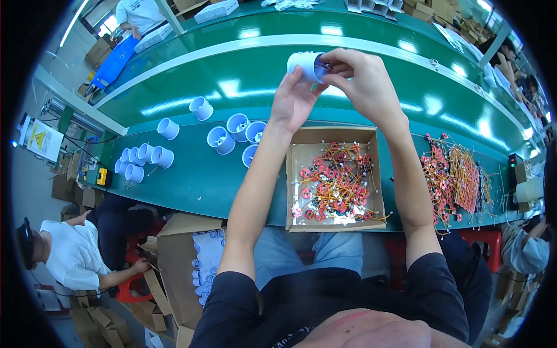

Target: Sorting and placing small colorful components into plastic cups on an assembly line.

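My left hand (293, 101) is wrapped round a pale, cup-shaped plastic housing (300, 65), held up over the bench and tipped so that its open end faces right. At that opening, the fingers of my right hand (361, 81) are pinched together, the tips partly inside. A small dark reddish bit shows between them, too hidden to name. Below my hands, between my forearms, is a shallow cardboard box (292, 200) of small red round parts (335, 180) with orange wires.
Several similar housings stand on the green bench (191, 174) at left, some with parts inside (221, 140). More wired parts (458, 180) lie heaped at right. A carton (174, 261) of housings sits below the edge at left. Seated people (75, 252) are on both sides.
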`<action>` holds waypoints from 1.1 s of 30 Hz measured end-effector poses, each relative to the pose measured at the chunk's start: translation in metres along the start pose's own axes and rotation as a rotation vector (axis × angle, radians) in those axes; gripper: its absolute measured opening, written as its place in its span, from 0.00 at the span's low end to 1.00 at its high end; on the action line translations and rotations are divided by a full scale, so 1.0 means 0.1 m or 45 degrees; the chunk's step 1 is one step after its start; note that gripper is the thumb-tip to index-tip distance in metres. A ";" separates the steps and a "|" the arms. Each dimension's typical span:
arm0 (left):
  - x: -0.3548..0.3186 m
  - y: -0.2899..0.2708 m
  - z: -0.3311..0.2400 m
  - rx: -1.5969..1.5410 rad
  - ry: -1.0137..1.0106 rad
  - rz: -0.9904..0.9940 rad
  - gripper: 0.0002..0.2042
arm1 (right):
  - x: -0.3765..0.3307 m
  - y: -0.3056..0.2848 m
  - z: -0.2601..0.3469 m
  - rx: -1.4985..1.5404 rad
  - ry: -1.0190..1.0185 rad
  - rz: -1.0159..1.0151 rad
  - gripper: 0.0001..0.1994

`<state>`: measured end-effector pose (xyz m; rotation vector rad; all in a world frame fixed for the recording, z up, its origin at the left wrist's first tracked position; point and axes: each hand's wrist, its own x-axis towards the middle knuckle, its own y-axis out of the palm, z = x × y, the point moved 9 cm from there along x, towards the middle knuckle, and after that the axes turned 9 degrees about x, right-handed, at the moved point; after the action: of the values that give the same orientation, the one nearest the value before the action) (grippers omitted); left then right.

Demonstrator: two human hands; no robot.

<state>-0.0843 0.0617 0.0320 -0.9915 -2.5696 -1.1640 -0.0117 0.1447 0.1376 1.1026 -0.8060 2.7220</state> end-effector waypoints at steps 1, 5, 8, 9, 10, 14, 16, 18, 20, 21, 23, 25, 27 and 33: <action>0.00 -0.04 0.01 -0.029 0.017 -0.023 0.23 | 0.01 0.01 -0.06 0.143 0.043 0.013 0.11; 0.00 -0.07 -0.03 -0.085 0.036 -0.049 0.25 | 0.01 0.03 -0.16 0.122 0.147 0.045 0.14; -0.02 0.01 -0.04 -0.139 0.000 -0.019 0.25 | 0.04 0.04 -0.12 0.010 0.068 0.064 0.12; -0.02 0.09 -0.04 -0.185 -0.033 0.014 0.25 | 0.06 0.03 -0.10 -0.052 0.026 0.074 0.11; -0.01 0.14 -0.04 -0.231 -0.065 0.047 0.25 | 0.06 0.03 -0.11 -0.051 0.022 0.067 0.11; 0.04 0.01 0.07 0.004 -0.113 -0.100 0.25 | 0.02 0.08 -0.11 -0.214 -0.057 0.054 0.11; 0.02 -0.14 0.10 0.072 -0.107 -0.170 0.24 | 0.02 0.15 -0.05 -0.245 -0.094 0.073 0.10; -0.01 -0.30 0.09 0.190 -0.104 -0.307 0.22 | 0.01 0.20 -0.01 -0.260 -0.126 0.078 0.09; 0.00 -0.31 0.09 0.217 -0.070 -0.344 0.22 | -0.02 0.25 -0.13 -0.325 0.000 0.133 0.08; 0.00 -0.33 0.08 0.238 -0.047 -0.384 0.22 | -0.01 0.27 -0.18 -0.356 0.064 0.161 0.09; -0.01 -0.37 0.04 0.256 -0.025 -0.428 0.22 | 0.01 0.29 -0.18 -0.327 0.064 0.162 0.09; 0.00 -0.24 0.00 0.199 -0.013 -0.264 0.22 | 0.00 0.28 -0.19 -0.275 0.090 0.162 0.11; 0.00 -0.16 0.00 0.166 -0.013 -0.181 0.22 | -0.01 0.28 -0.24 -0.279 0.125 0.169 0.11; 0.01 -0.12 0.05 -0.051 -0.024 -0.176 0.23 | -0.02 0.22 -0.21 -0.333 0.194 0.036 0.08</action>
<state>-0.0923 0.0601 0.0211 -0.8482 -2.6765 -1.2499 -0.0292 0.1369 0.1148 0.8262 -1.1191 2.5871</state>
